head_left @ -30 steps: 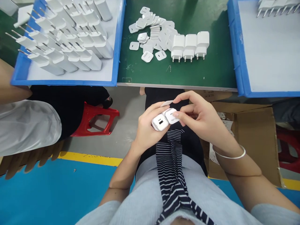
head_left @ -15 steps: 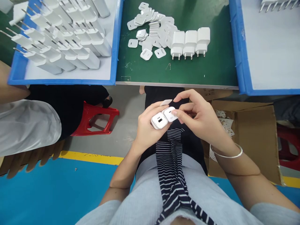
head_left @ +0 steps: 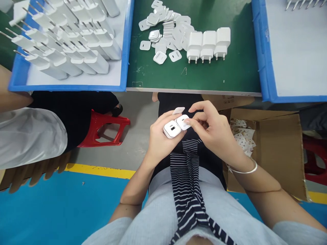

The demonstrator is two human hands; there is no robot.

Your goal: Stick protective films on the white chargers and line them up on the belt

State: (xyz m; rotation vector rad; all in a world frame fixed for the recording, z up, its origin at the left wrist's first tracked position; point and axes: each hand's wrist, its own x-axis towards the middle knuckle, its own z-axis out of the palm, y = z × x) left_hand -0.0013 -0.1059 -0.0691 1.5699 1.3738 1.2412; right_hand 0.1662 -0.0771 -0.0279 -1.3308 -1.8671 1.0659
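1. The left hand point(head_left: 159, 139) is closed around two white charger bodies point(head_left: 176, 125) held side by side over the lap, just below the table edge point(head_left: 191, 92). Their port faces point up toward the camera.
2. The charger nearer the left palm shows a dark port slot. The one beside it carries a white face plate point(head_left: 183, 121) lying on its end.
3. The right hand point(head_left: 213, 132) comes in from the right. Its thumb and bent fingertips point(head_left: 190, 123) touch that plate, pinching or pressing it; whether it is fully seated cannot be told.
4. A second loose plate point(head_left: 178, 110) sits between the tips of the left fingers and the right index finger, just above the two chargers and tilted nearly flat.
5. The relation that matters: the chargers' long axes run down into the left fist, away from the camera, so each plate meets its end face squarely from above. The right hand is the nearer one to both plates.
6. Well apart on the green table, a heap of spare plates point(head_left: 166, 30) lies beside three standing chargers point(head_left: 208, 44).
7. A blue tray point(head_left: 125, 51) of chargers sits to the left, and an open cardboard box point(head_left: 278, 146) stands on the floor to the right.
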